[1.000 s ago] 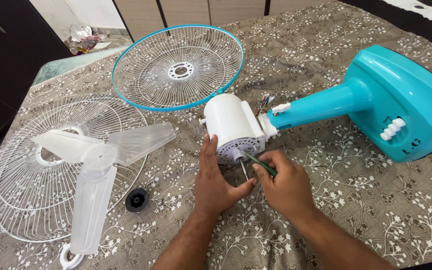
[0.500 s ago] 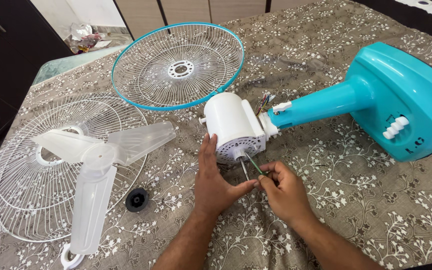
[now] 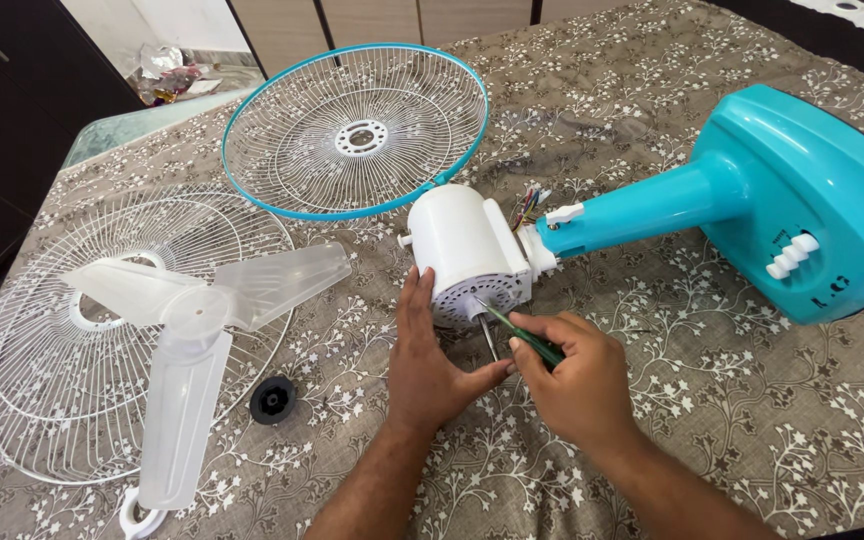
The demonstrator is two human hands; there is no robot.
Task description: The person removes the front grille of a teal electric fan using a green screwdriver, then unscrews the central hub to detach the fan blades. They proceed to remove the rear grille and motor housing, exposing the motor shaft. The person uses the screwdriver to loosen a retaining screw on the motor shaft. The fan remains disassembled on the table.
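the right hand (image 3: 577,385) pinches a green screwdriver (image 3: 522,335), its shaft slanting up-left into the white motor housing (image 3: 467,250). the left hand (image 3: 427,365) lies open, fingers resting against the housing's face, just beside the tip

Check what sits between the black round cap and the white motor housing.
In the head view, only the left hand and its forearm lie between the black cap and the motor housing; the rest is bare patterned cloth.

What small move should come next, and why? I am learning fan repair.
Probably turn the green screwdriver in place. Its tip sits on the grilled face of the white motor housing, the right hand grips its handle, and the left hand steadies the housing.
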